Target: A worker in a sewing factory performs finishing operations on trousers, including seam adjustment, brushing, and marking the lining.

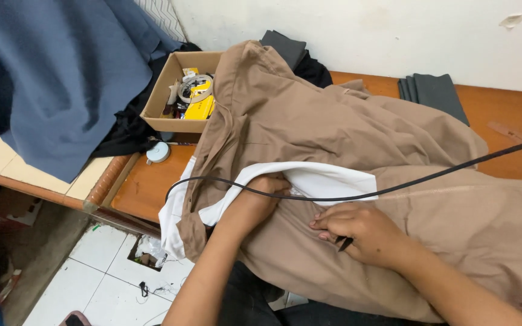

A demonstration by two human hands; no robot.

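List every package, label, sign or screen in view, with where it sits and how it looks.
Cardboard box: on the table's left end, beside the tan garment; open, rectangular, brown, full of small items.
Yellow pack: inside the box, against its right wall; flat and yellow, partly hidden.
Tape roll: inside the box, on top of the items; round, pale.
No signs or screens show.

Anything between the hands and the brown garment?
Nothing visible. The left hand is tucked under the white fabric against the brown garment; the right hand presses on it, pinching a small dark tool. A black cable arcs just above both, not blocking contact.
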